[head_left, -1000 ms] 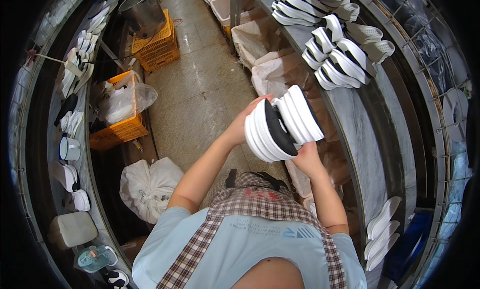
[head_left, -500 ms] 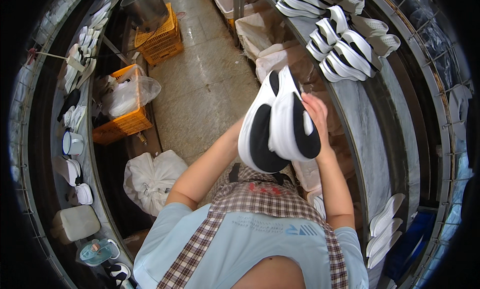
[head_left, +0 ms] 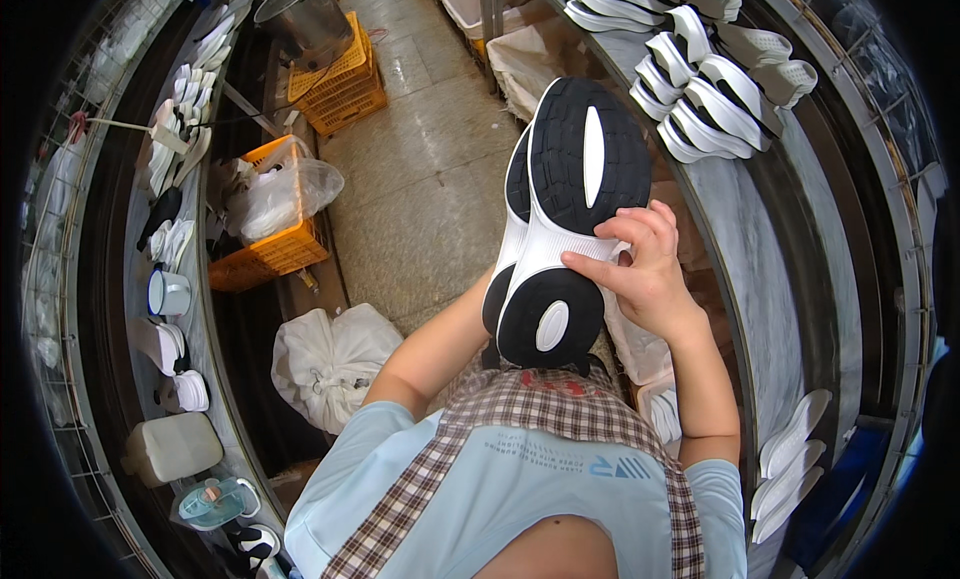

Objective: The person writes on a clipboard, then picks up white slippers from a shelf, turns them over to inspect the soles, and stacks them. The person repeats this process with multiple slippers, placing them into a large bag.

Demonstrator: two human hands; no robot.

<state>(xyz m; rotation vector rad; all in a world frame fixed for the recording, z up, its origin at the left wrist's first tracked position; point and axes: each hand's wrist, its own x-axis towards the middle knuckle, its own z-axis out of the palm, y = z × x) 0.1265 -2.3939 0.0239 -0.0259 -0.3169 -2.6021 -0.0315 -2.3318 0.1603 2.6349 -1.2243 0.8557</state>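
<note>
I hold two white shoe soles with black tread pads (head_left: 570,219) stacked together and raised close in front of me, tread side facing up at me. My right hand (head_left: 640,269) grips the stack at its narrow white middle, fingers curled over the front sole. My left hand is hidden behind the soles; only its forearm (head_left: 440,344) shows, reaching up under them. A second sole edge (head_left: 512,194) peeks out on the left of the stack.
A curved metal bench (head_left: 760,279) on the right carries rows of black-and-white soles (head_left: 700,89) and more white soles (head_left: 790,459). Orange crates (head_left: 340,79), a plastic-wrapped crate (head_left: 275,214), a white sack (head_left: 325,364) and a shelf with cups stand on the left.
The soles have been raised and tilted closer to my face, now showing their full tread. My right hand shifted to grip the middle of the front sole.
</note>
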